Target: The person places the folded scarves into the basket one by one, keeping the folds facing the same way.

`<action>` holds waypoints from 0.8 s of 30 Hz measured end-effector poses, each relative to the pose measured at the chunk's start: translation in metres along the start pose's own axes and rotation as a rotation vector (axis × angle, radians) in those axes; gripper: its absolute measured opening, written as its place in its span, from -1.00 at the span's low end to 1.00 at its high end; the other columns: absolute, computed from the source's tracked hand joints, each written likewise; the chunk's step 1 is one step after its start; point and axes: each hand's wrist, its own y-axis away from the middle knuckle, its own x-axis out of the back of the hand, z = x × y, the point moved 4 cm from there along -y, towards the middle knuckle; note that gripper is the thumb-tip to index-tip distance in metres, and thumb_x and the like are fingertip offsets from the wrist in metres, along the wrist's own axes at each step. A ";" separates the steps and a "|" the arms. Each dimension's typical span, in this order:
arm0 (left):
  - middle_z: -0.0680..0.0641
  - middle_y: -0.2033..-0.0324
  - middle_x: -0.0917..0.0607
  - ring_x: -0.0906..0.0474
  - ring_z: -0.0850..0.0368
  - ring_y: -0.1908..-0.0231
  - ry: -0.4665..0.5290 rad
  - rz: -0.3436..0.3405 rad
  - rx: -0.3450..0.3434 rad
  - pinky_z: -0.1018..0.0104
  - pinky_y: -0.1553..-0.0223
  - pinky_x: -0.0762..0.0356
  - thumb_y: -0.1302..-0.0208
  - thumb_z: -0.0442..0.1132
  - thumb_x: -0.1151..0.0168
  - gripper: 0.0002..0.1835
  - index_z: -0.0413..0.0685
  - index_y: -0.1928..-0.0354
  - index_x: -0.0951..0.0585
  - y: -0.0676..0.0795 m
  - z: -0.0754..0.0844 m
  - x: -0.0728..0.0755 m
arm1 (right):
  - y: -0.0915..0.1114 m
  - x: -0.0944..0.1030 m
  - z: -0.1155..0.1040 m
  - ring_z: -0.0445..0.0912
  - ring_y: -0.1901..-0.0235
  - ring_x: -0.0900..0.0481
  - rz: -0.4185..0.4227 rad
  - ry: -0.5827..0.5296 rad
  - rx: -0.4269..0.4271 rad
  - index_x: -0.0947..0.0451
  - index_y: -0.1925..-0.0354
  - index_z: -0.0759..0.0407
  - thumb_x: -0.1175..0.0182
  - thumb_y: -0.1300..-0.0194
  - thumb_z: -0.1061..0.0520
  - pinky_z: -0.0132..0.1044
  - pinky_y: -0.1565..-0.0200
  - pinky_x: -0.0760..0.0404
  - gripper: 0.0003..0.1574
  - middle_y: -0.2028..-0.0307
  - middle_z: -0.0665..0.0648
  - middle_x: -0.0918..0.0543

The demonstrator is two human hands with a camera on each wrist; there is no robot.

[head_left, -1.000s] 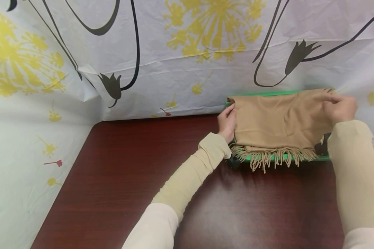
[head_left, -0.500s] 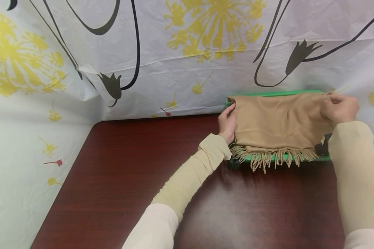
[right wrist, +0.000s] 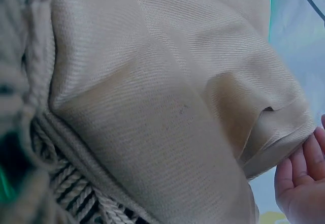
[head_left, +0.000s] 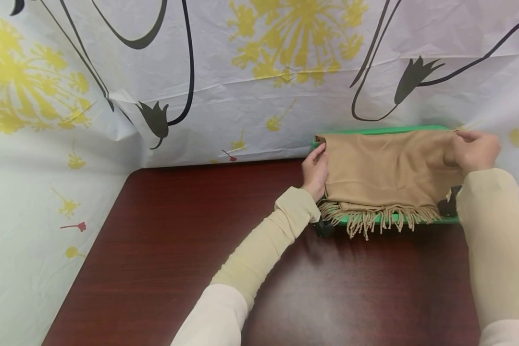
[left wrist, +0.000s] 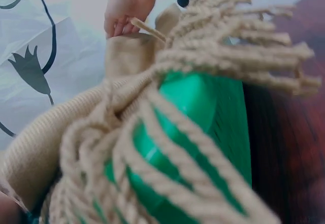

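A tan fringed scarf, folded into a wide rectangle, lies over a green basket, whose rim shows behind it and below the fringe. My left hand holds the scarf's left folded edge, fingers reaching toward the back left corner. My right hand pinches the scarf's back right corner. In the right wrist view the right hand has its fingertips at a folded corner of the scarf. The left wrist view shows twisted fringe hanging over the green basket, and the right hand at the far end.
The basket stands at the back right of a dark red wooden table. Close behind it hangs a pale sheet printed with yellow and grey flowers. A black wrist device sits by the basket's front left corner.
My right hand has moved slightly to the right with the scarf's corner, and the corner has come down, showing more of the basket's back rim. The left hand stays nearly in place.
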 end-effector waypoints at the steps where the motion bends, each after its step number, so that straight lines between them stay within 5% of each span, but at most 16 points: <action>1: 0.09 0.16 -0.59 -0.32 0.31 0.58 0.018 -0.004 0.006 0.46 0.63 -0.21 -0.23 -0.31 -0.06 -0.69 0.05 -0.01 -0.55 0.000 0.001 0.000 | 0.000 0.000 0.000 -0.53 0.50 -0.27 -0.001 -0.001 -0.001 -0.46 0.31 -0.46 0.05 -0.16 -0.04 -0.60 0.18 -0.27 -0.76 0.74 -0.55 -0.29; 4: 0.09 0.10 -0.57 -0.25 0.33 0.66 0.069 -0.018 0.031 0.47 0.64 -0.19 -0.23 -0.30 -0.06 -0.68 0.06 -0.02 -0.54 0.001 0.002 0.001 | 0.000 -0.001 -0.001 -0.48 0.37 -0.34 -0.002 0.020 -0.015 -0.40 -0.10 -0.07 0.09 -0.19 -0.05 -0.56 0.12 -0.29 -0.51 0.58 -0.49 -0.35; 6: 0.12 0.06 -0.55 -0.23 0.35 0.69 0.096 -0.028 0.046 0.48 0.65 -0.19 -0.24 -0.28 -0.06 -0.69 0.08 -0.03 -0.54 0.002 0.003 0.001 | -0.001 -0.001 -0.001 -0.44 0.25 -0.36 0.008 0.029 -0.025 -0.31 -0.17 0.20 0.11 -0.19 -0.06 -0.52 0.03 -0.28 -0.38 0.48 -0.45 -0.37; 9: 0.12 0.06 -0.55 -0.09 0.28 0.75 0.154 -0.032 0.060 0.47 0.67 -0.13 -0.24 -0.28 -0.07 -0.69 0.06 -0.02 -0.54 0.001 0.004 0.002 | -0.002 0.000 -0.003 -0.44 0.21 -0.36 0.030 0.024 -0.022 -0.29 -0.18 0.22 0.11 -0.19 -0.06 -0.49 -0.04 -0.26 -0.36 0.47 -0.44 -0.37; 10: 0.12 0.05 -0.54 -0.18 0.32 0.71 0.171 -0.033 0.062 0.49 0.63 -0.19 -0.24 -0.29 -0.06 -0.69 0.05 -0.02 -0.55 0.000 0.004 0.002 | -0.002 0.000 -0.004 -0.44 0.24 -0.36 0.037 0.015 -0.017 -0.29 -0.18 0.23 0.11 -0.19 -0.04 -0.51 -0.02 -0.26 -0.36 0.52 -0.45 -0.34; 13: 0.06 0.00 -0.51 -0.47 0.31 0.33 0.241 -0.037 0.065 0.49 0.33 -0.39 -0.24 -0.33 -0.05 -0.69 -0.03 -0.02 -0.54 -0.002 0.004 0.002 | -0.002 0.001 -0.006 -0.47 0.36 -0.32 0.038 -0.001 0.001 -0.29 -0.17 0.26 0.11 -0.18 -0.01 -0.56 0.08 -0.28 -0.37 0.63 -0.46 -0.27; 16: -0.02 -0.08 -0.44 -0.32 0.16 -0.11 0.303 -0.057 0.073 0.38 -0.05 -0.29 -0.27 -0.37 0.01 -0.67 -0.10 -0.06 -0.49 -0.003 0.003 0.002 | -0.001 0.001 -0.009 -0.51 0.42 -0.30 0.030 -0.004 0.015 -0.28 -0.17 0.27 0.10 -0.18 0.01 -0.61 0.19 -0.28 -0.38 0.65 -0.46 -0.26; 24: -0.06 -0.11 -0.41 -0.28 0.06 -0.14 0.336 -0.081 0.094 0.22 -0.16 -0.17 -0.29 -0.32 0.02 -0.65 -0.11 -0.12 -0.44 -0.003 0.002 0.009 | 0.001 -0.004 -0.013 -0.50 0.41 -0.36 -0.006 -0.061 -0.004 -0.26 -0.20 0.22 0.12 -0.19 0.05 -0.60 0.13 -0.32 -0.40 0.46 -0.33 -0.38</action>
